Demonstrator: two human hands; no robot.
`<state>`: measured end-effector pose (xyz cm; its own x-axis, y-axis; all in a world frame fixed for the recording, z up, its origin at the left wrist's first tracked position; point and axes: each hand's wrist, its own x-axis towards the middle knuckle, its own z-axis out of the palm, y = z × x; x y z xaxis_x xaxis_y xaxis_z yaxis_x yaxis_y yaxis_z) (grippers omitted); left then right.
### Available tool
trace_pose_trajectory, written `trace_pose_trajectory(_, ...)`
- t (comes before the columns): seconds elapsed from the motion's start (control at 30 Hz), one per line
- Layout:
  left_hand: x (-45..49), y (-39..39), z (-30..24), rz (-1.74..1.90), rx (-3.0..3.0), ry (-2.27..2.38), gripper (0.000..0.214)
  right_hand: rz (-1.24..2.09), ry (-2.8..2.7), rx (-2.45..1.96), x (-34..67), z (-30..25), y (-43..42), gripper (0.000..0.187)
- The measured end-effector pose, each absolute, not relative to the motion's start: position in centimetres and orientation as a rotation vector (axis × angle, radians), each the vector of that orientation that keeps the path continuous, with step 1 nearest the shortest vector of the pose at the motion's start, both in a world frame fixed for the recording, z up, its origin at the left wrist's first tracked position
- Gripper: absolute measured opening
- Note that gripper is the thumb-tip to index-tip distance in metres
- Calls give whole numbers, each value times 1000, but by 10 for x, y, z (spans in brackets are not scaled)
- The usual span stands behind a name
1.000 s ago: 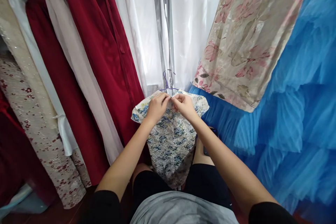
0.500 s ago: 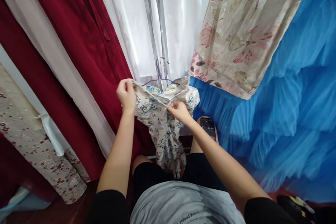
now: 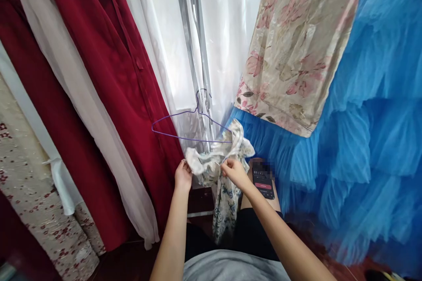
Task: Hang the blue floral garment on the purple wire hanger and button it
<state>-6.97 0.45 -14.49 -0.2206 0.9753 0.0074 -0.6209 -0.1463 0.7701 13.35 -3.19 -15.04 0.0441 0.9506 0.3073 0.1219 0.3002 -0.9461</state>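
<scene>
A pale floral dress [image 3: 227, 193] hangs down in front of my knees, its right shoulder still looped over the end of a purple wire hanger [image 3: 171, 138]. The hanger's left arm is bare. My left hand [image 3: 183, 174] has its fingers curled in at the left edge of the garment's bunched white shoulder. Near the middle of the neckline, my right hand [image 3: 233, 170] pinches the fabric between thumb and fingers. The hanger's hook hangs at a grey metal pole [image 3: 189, 30] in front of white cloth.
Dark red garments [image 3: 95, 74] and a pale sheer one [image 3: 75, 61] hang at left. A beige floral cloth [image 3: 293, 52] hangs at upper right before a blue ruffled tulle dress [image 3: 372, 140]. A phone [image 3: 263, 182] rests on my right thigh.
The dress's left shoulder has come off the hanger, baring that arm. My left hand has moved down and to the right, drawing the fabric together. My right hand keeps its pinch, lower now.
</scene>
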Motion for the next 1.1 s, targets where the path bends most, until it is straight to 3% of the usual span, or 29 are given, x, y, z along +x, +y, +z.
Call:
trace_pose_trajectory(0.07, -52, -4, -138, 1636, 719, 723, 18, 832, -1478, -1070, 140, -150, -36, 14)
trace_pose_trajectory(0.17, -26, -23, -115, 1532, 1133, 688, 20, 918, -1743, -880, 138, -137, -46, 33)
trace_pose_trajectory(0.27, -10, -40, -93, 1494, 1653, 708, 24, 1193, -1735, -729, 133, -120, -55, 18)
trace_pose_trajectory(0.33, -7, -47, -86, 1465, 1831, 693, 40, 1352, -1563, -683, 137, -110, -62, 14)
trace_pose_trajectory(0.43, -12, -53, -96, 1087, 1896, 589, 53, 1500, -1353, -699, 157, -93, -71, 15)
trace_pose_trajectory(0.53, -24, -56, -126, 602, 1924, 638, 42, 1463, -1349, -820, 190, -69, -78, 14)
trace_pose_trajectory(0.6, -37, -55, -147, 476, 1996, 789, 38, 1322, -1448, -848, 217, -51, -76, 13)
trace_pose_trajectory(0.73, -79, -48, -161, 691, 2037, 1007, 37, 1074, -1609, -927, 271, -24, -47, 11)
trace_pose_trajectory(0.87, -113, -46, -129, 902, 2143, 1125, 38, 839, -1506, -1008, 289, -17, 5, 11)
trace_pose_trajectory(1.1, -99, -68, -58, 1102, 2403, 1085, 34, 1059, -1287, -1043, 234, -9, 81, 11)
